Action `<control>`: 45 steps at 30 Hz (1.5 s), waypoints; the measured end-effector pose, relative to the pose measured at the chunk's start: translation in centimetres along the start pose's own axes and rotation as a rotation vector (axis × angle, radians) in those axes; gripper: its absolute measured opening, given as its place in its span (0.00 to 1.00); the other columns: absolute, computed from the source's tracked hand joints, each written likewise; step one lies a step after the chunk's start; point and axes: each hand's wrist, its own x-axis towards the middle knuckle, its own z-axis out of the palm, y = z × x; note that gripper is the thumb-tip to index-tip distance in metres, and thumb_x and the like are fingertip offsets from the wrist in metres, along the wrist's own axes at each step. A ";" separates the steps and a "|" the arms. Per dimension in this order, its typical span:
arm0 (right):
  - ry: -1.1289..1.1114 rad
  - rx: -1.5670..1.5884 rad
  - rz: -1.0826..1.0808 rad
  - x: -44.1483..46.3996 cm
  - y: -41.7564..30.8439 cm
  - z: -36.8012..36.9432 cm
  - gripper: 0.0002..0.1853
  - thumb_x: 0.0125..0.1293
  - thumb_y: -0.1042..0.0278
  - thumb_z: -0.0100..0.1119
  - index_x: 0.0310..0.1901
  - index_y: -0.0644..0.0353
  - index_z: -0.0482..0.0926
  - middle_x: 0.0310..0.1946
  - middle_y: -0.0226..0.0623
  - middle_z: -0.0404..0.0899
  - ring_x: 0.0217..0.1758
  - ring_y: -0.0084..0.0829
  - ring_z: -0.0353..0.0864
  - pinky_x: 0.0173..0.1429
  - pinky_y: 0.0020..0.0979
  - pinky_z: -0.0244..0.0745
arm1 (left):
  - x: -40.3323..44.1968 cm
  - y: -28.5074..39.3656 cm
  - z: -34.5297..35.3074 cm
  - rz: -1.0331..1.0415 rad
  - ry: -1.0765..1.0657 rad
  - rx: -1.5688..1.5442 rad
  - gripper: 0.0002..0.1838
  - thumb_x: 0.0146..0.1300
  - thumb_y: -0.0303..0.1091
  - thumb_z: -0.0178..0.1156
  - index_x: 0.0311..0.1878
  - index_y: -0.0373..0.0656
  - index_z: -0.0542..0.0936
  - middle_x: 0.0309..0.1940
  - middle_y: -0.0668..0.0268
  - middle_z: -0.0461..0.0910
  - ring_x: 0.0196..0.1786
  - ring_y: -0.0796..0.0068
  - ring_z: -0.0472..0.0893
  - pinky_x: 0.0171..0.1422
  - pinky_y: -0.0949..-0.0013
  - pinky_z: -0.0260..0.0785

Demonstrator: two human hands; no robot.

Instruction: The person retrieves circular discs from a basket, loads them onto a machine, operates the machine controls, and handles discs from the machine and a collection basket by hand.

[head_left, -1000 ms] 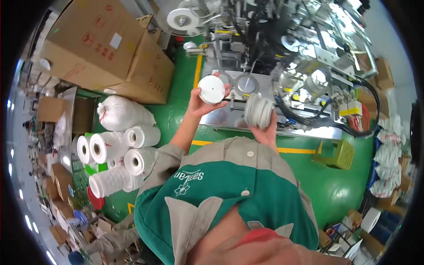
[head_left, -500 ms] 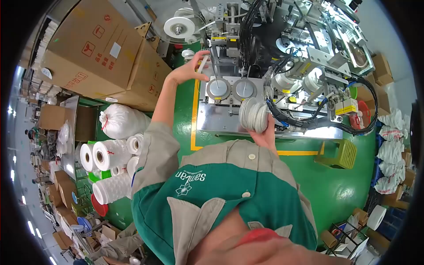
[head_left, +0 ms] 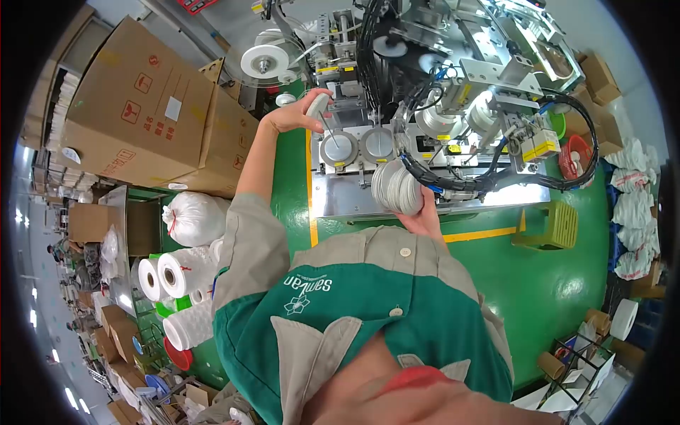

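Note:
My left hand [head_left: 299, 113] grips a thin white disc [head_left: 318, 105] near its edge. The tilted disc is at the top of a thin rod that rises from the left round metal plate [head_left: 338, 147]; whether the rod passes through it, I cannot tell. A second round metal plate [head_left: 379, 144] with its own rod lies just to the right. Nearer my body, my right hand [head_left: 426, 217] is closed around a stack of several white discs [head_left: 397, 188], held on its side above the machine's front edge.
Machine arms and a thick black cable bundle [head_left: 482, 185] stand right of the plates. A white reel [head_left: 265, 62] is beyond my left hand. Large cartons [head_left: 142, 106], a white sack [head_left: 195, 218] and white rolls [head_left: 177, 273] are at left, a green stool [head_left: 556, 227] at right.
My left hand has carried its disc forward and left to the left rod, turning it from flat to tilted. My right hand still holds the stack. The view has also shifted.

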 end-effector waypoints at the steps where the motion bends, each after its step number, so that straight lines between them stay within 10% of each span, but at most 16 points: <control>1: 0.004 -0.017 0.000 -0.1 -0.1 0.1 0.32 0.70 0.44 0.48 0.69 0.55 0.62 0.69 0.37 0.62 0.72 0.37 0.60 0.77 0.46 0.52 | 0.0 0.3 0.2 -0.010 0.008 0.036 0.51 0.43 0.27 0.75 0.70 0.54 0.57 0.61 0.65 0.62 0.64 0.65 0.68 0.60 0.57 0.72; 15: -0.014 -0.030 0.068 -0.6 -0.5 1.2 0.32 0.70 0.48 0.49 0.69 0.57 0.59 0.68 0.38 0.64 0.72 0.37 0.61 0.77 0.43 0.52 | 0.9 2.2 4.6 -0.151 0.194 1.215 0.51 0.39 0.33 0.77 0.69 0.53 0.60 0.62 0.54 0.62 0.66 0.50 0.65 0.67 0.56 0.64; 18: 0.045 -0.022 0.060 -1.1 -1.1 2.0 0.32 0.69 0.49 0.53 0.69 0.57 0.60 0.67 0.37 0.65 0.71 0.36 0.62 0.76 0.42 0.54 | -1.6 2.6 6.2 0.347 0.617 1.259 0.44 0.44 0.39 0.76 0.66 0.47 0.66 0.59 0.51 0.67 0.67 0.49 0.65 0.68 0.56 0.63; 20: 0.027 -0.024 0.098 -0.9 -1.5 0.6 0.33 0.68 0.51 0.56 0.69 0.56 0.59 0.66 0.38 0.65 0.70 0.37 0.63 0.76 0.44 0.56 | -4.0 -1.4 7.0 0.367 0.963 0.985 0.17 0.57 0.34 0.68 0.46 0.36 0.77 0.42 0.54 0.77 0.45 0.56 0.78 0.48 0.61 0.71; 21: 0.060 -0.050 0.091 -1.2 -1.6 0.7 0.34 0.68 0.51 0.57 0.69 0.56 0.58 0.67 0.39 0.64 0.71 0.38 0.63 0.75 0.45 0.56 | -5.7 -5.1 8.1 0.367 0.955 0.899 0.10 0.61 0.32 0.63 0.39 0.36 0.77 0.34 0.56 0.77 0.34 0.61 0.78 0.39 0.63 0.70; 26: 0.111 -0.085 0.196 -1.1 -2.2 -1.4 0.32 0.70 0.51 0.54 0.70 0.56 0.58 0.67 0.40 0.64 0.70 0.38 0.64 0.76 0.44 0.56 | -21.9 -30.2 14.1 -0.664 -0.005 0.768 0.07 0.61 0.31 0.60 0.39 0.37 0.79 0.35 0.57 0.80 0.38 0.65 0.80 0.43 0.66 0.73; 31: 0.027 0.035 0.200 1.3 -0.6 -2.7 0.32 0.67 0.53 0.59 0.68 0.57 0.61 0.65 0.39 0.67 0.69 0.35 0.66 0.76 0.41 0.56 | -33.3 -32.5 13.0 -1.098 0.024 0.442 0.07 0.61 0.30 0.60 0.40 0.38 0.81 0.36 0.57 0.81 0.39 0.66 0.81 0.43 0.66 0.73; 34: 0.102 0.018 0.105 3.6 1.1 -1.6 0.29 0.67 0.54 0.58 0.65 0.58 0.65 0.56 0.40 0.75 0.59 0.33 0.75 0.67 0.37 0.69 | -35.0 -31.7 10.5 -1.160 0.085 0.344 0.07 0.61 0.30 0.61 0.41 0.38 0.81 0.37 0.57 0.82 0.39 0.67 0.81 0.44 0.67 0.73; 37: -0.047 -1.119 -0.605 4.4 1.9 -1.0 0.23 0.69 0.46 0.51 0.55 0.56 0.75 0.39 0.31 0.80 0.33 0.21 0.79 0.35 0.25 0.74 | -33.9 -31.8 7.1 -1.130 0.093 0.314 0.08 0.61 0.29 0.61 0.41 0.39 0.82 0.38 0.57 0.83 0.40 0.68 0.81 0.44 0.67 0.73; 41: 0.250 -0.552 0.043 8.5 4.5 -8.6 0.25 0.70 0.45 0.50 0.55 0.60 0.75 0.41 0.32 0.79 0.36 0.21 0.76 0.39 0.27 0.72 | -27.8 -30.5 3.4 -0.958 0.017 0.344 0.08 0.60 0.29 0.62 0.42 0.39 0.83 0.39 0.57 0.84 0.41 0.69 0.82 0.44 0.68 0.73; 45: 0.303 -0.258 -0.181 9.8 7.2 -12.5 0.28 0.66 0.62 0.58 0.64 0.64 0.65 0.55 0.42 0.74 0.57 0.33 0.75 0.59 0.38 0.72 | -17.1 -23.1 0.3 -0.596 0.025 0.453 0.09 0.60 0.28 0.62 0.43 0.40 0.84 0.40 0.57 0.85 0.41 0.70 0.82 0.45 0.68 0.74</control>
